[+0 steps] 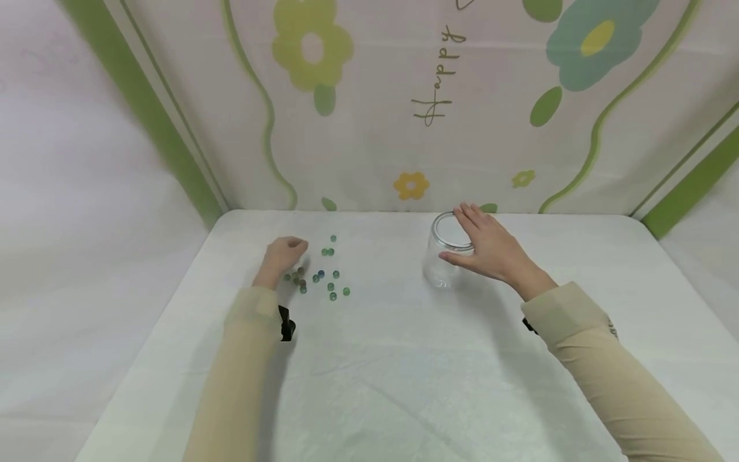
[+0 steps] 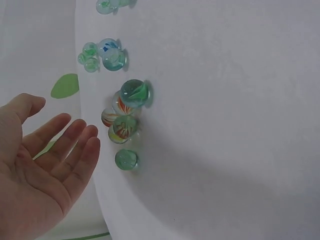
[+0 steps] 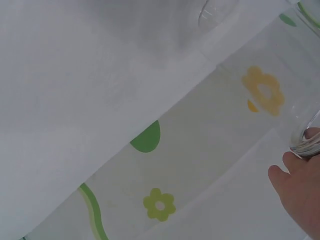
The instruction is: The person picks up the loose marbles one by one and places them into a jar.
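A clear glass jar (image 1: 441,266) stands upright on the white table, its round rim at the top. My right hand (image 1: 491,247) holds it by the rim from the right, thumb in front and fingers reaching over the far side; the right wrist view catches only part of this hand (image 3: 302,187) at the rim. Over the left of the table hovers my left hand (image 1: 281,260), and its fingers, slightly bent, have nothing between them in the left wrist view. Just beside it lie several glass marbles, including a green one (image 2: 126,159) and one with orange streaks (image 2: 110,117).
More marbles lie scattered to the right of the left hand, among them a blue one (image 1: 321,274) and a green one (image 1: 346,291). The table (image 1: 369,372) ends at the back against a cloth (image 1: 369,128) printed with flowers.
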`<action>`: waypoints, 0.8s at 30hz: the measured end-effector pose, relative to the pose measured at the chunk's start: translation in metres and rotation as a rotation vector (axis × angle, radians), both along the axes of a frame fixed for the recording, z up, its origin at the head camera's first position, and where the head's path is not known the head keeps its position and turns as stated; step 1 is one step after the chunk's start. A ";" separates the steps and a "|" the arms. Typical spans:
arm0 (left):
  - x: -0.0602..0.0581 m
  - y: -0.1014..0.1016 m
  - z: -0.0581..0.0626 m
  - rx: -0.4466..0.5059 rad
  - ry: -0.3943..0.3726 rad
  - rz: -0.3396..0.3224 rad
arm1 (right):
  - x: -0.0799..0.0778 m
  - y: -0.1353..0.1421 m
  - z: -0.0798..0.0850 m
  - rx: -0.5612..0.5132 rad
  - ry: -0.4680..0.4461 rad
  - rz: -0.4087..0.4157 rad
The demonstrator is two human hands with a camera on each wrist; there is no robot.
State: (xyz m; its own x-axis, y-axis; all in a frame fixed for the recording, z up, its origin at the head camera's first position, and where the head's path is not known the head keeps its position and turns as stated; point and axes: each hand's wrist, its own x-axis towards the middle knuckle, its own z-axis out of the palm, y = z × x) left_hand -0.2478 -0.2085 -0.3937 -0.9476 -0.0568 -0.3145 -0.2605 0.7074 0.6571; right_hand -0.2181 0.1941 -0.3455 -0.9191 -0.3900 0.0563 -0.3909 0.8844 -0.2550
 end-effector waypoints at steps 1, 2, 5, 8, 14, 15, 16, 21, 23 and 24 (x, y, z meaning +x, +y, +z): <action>0.000 0.001 0.000 0.005 -0.002 -0.003 | 0.000 0.000 0.000 -0.005 -0.002 -0.003; 0.000 0.001 0.000 0.007 -0.005 -0.004 | 0.000 0.000 0.000 -0.009 -0.005 -0.005; 0.000 0.000 0.000 -0.005 -0.007 -0.008 | 0.000 0.000 0.000 -0.020 -0.012 -0.011; 0.003 -0.004 0.001 -0.040 -0.011 -0.022 | 0.000 0.000 -0.001 -0.023 -0.014 -0.010; 0.010 -0.019 0.006 -0.099 -0.025 -0.078 | 0.000 -0.001 -0.001 -0.025 -0.014 -0.005; 0.011 -0.022 0.006 -0.102 -0.031 -0.085 | 0.000 -0.001 -0.001 -0.025 -0.014 -0.005; 0.012 -0.025 0.007 -0.105 -0.037 -0.092 | 0.000 -0.001 -0.001 -0.025 -0.014 -0.006; 0.014 -0.037 0.008 -0.083 -0.080 -0.109 | 0.001 -0.002 -0.001 -0.025 -0.016 -0.010; 0.015 -0.040 0.008 -0.069 -0.098 -0.119 | 0.001 -0.002 0.000 -0.024 -0.018 -0.011; 0.016 -0.041 0.007 -0.067 -0.105 -0.130 | 0.001 -0.002 0.000 -0.024 -0.018 -0.012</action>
State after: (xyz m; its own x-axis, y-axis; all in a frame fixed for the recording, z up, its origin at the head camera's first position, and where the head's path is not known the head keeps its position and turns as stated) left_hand -0.2321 -0.2499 -0.3862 -0.9102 0.0402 -0.4122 -0.2287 0.7811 0.5811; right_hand -0.2167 0.1918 -0.3459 -0.9248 -0.3772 0.0488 -0.3750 0.8827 -0.2833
